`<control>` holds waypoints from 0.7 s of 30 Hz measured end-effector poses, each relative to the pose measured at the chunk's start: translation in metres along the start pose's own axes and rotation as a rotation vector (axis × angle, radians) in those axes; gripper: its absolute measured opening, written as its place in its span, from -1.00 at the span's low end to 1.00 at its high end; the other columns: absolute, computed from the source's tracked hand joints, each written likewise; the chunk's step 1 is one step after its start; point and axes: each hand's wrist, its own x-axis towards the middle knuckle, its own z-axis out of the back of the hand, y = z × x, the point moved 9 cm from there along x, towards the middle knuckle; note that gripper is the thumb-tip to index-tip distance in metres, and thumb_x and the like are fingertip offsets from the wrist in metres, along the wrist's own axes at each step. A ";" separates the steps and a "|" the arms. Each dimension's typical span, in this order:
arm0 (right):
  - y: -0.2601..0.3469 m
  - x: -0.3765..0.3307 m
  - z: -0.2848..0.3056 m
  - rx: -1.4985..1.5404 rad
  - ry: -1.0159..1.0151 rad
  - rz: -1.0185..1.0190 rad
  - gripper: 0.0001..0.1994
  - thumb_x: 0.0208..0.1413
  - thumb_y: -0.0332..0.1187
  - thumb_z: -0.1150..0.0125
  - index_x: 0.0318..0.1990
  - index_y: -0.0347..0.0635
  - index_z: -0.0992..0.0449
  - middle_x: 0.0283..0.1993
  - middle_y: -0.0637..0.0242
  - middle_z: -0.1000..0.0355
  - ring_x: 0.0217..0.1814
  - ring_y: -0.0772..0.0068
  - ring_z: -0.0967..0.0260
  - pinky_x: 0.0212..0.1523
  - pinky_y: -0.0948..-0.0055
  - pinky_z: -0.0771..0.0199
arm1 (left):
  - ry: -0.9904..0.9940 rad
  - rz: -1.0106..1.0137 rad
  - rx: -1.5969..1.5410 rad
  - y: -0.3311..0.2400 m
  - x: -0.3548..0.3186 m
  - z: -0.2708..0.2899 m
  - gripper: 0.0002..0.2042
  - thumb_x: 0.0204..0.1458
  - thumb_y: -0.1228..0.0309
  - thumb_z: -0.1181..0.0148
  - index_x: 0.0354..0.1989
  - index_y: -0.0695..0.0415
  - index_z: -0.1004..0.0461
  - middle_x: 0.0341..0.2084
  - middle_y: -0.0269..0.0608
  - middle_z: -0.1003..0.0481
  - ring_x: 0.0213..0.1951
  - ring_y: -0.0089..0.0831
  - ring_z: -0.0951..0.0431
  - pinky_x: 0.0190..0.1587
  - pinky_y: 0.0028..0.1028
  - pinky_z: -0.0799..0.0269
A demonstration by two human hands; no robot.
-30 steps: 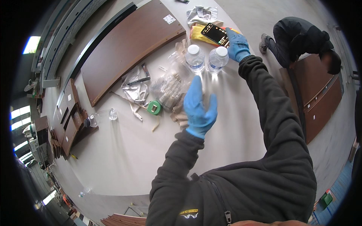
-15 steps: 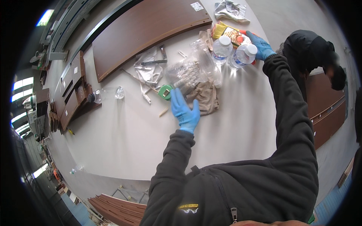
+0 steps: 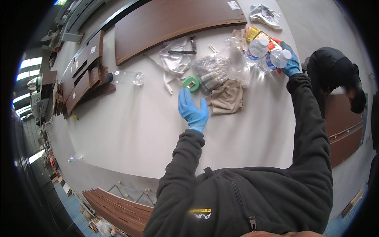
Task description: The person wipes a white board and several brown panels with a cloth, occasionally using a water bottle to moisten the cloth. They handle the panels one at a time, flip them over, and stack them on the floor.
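Note:
My left hand (image 3: 192, 110), in a blue glove, lies with fingers stretched and thumb apart. Its fingertips are at the near edge of a green tape measure (image 3: 192, 83). To its right are a crumpled brown cloth (image 3: 228, 97) and a clear plastic bag (image 3: 212, 68) with pale small parts inside. My right hand (image 3: 291, 60), also gloved, reaches round the far right side of two clear water bottles (image 3: 256, 50). It rests against the right-hand bottle (image 3: 275, 60), fingers extended beside a yellow and orange packet (image 3: 252, 33); some fingers are hidden.
A large brown panel (image 3: 173, 24) lies along the far side. Shorter brown boards (image 3: 85, 79) and an empty bottle lying on its side (image 3: 125, 77) are at left. Silvery wrapping (image 3: 173, 55) and a white crumpled bag (image 3: 265, 16) lie beyond. Another person (image 3: 333, 73) bends over at right.
The view has shifted, so the table's things appear further right. My left hand has slid from beside the tape measure to its near edge. My right hand sits lower against the right-hand bottle.

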 end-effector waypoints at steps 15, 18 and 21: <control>-0.036 -0.207 0.038 0.466 -0.321 -0.305 -0.39 0.24 -0.54 -0.22 0.45 -0.38 -0.27 0.52 0.03 -0.25 0.56 0.16 -0.18 0.55 0.26 -0.13 | -0.542 0.352 -0.226 0.229 0.190 0.147 0.26 -0.20 0.25 -0.62 0.59 0.27 0.22 0.42 0.18 -0.17 0.46 0.00 -0.21 0.56 -0.27 0.00; 0.020 -0.245 0.023 0.487 -0.276 -0.307 -0.39 0.22 -0.60 -0.16 0.45 -0.36 -0.28 0.52 0.04 -0.26 0.58 0.16 -0.16 0.56 0.23 -0.08 | -0.617 0.451 -0.325 0.253 0.197 0.142 -0.04 -0.01 0.27 -0.53 0.51 0.25 -0.04 0.18 -0.09 -0.42 0.16 -0.24 -0.46 0.39 -0.31 -0.27; 0.094 -0.254 0.014 0.417 -0.253 -0.147 -0.40 0.21 -0.59 -0.15 0.44 -0.32 -0.30 0.51 0.01 -0.27 0.57 0.11 -0.19 0.57 0.16 -0.08 | -0.745 0.315 -1.029 0.272 0.199 0.144 -0.18 0.00 0.27 -0.50 0.43 0.23 -0.22 0.13 -0.15 -0.44 0.18 -0.21 -0.45 0.42 -0.34 -0.21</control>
